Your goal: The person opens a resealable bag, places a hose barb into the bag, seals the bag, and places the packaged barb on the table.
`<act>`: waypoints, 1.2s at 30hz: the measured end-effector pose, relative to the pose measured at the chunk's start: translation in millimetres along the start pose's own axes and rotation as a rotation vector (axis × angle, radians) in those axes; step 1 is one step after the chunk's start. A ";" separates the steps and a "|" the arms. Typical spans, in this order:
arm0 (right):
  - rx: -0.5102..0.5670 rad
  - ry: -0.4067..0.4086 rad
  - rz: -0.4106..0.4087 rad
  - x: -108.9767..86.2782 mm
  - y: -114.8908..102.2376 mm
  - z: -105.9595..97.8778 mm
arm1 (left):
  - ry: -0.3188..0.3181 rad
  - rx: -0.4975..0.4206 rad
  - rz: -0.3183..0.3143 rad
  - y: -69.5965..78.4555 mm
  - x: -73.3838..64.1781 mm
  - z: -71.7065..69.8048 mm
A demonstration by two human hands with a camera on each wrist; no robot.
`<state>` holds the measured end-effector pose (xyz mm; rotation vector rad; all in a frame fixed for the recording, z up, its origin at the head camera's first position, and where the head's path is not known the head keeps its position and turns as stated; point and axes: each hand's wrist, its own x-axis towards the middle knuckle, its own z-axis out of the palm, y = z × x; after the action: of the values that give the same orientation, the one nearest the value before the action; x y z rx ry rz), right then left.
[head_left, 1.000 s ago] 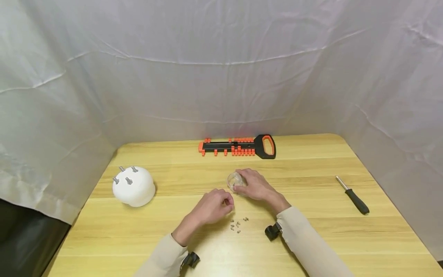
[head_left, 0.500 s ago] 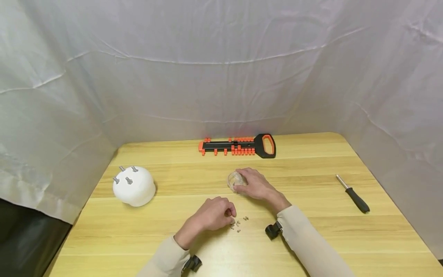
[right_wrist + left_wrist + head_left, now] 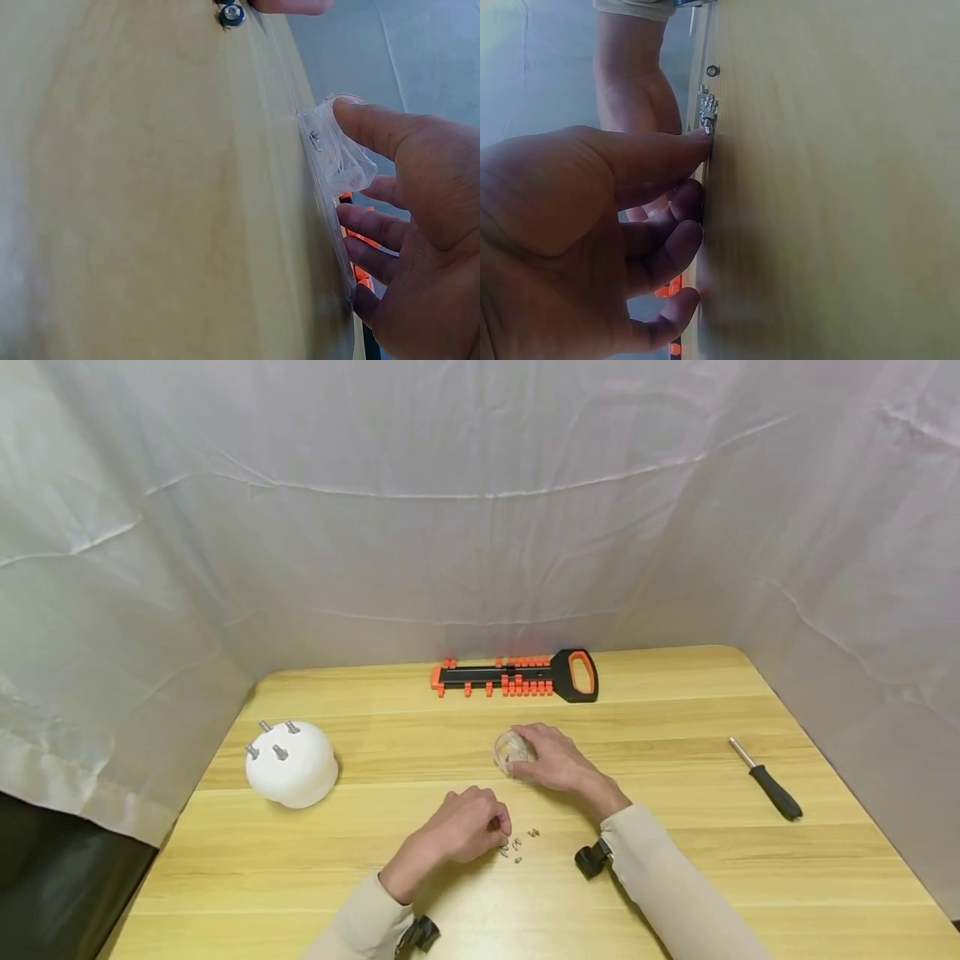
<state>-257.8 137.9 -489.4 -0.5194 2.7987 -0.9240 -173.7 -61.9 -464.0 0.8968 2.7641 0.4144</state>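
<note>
The right grip [image 3: 553, 762] clasps a clear cup [image 3: 341, 157]; the left grip [image 3: 467, 824] is by metal parts [image 3: 707, 107], its hold unclear

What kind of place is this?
Probably a curtained-off workstation for small handwork, though the wider room isn't visible: pale fabric sheeting hangs behind and beside a wood-grain table, which holds a black-handled hand tool and small metal hardware.

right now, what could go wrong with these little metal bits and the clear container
The metal bits lie loose beside the left hand; a careless brush might scatter them.
The right hand holds the clear container; if bumped or tipped, what looks like a small piece inside could spill.
</note>
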 end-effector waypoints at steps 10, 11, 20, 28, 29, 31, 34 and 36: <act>-0.002 -0.004 0.001 0.2 -1.2 -0.9 | -0.002 -0.014 -0.056 1.7 -2.3 0.2; -0.003 -0.005 0.000 0.5 -0.8 -0.7 | 0.000 -0.015 -0.059 1.8 -2.4 -0.1; -0.004 -0.005 0.003 1.5 0.4 0.8 | -0.011 -0.019 -0.036 0.7 -3.0 1.4; -0.008 -0.006 0.005 1.1 -1.0 0.5 | 0.063 -0.064 -0.040 -7.6 1.6 -3.1; -0.005 -0.006 0.005 0.9 -1.3 0.5 | 0.081 -0.077 -0.040 -9.1 2.8 -4.8; -0.006 -0.007 0.001 0.9 -1.2 0.6 | 0.106 -0.126 -0.036 -12.6 5.7 -8.0; -0.009 -0.010 0.005 0.9 -0.8 0.3 | 0.132 -0.228 -0.021 -17.6 11.5 -12.6; -0.016 -0.011 0.005 1.2 -0.2 -0.1 | 0.151 -0.296 -0.021 -20.8 16.2 -14.8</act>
<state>-258.9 137.3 -489.2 -0.5174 2.7990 -0.8956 -201.9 -71.3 -458.5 0.7913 2.7379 0.8924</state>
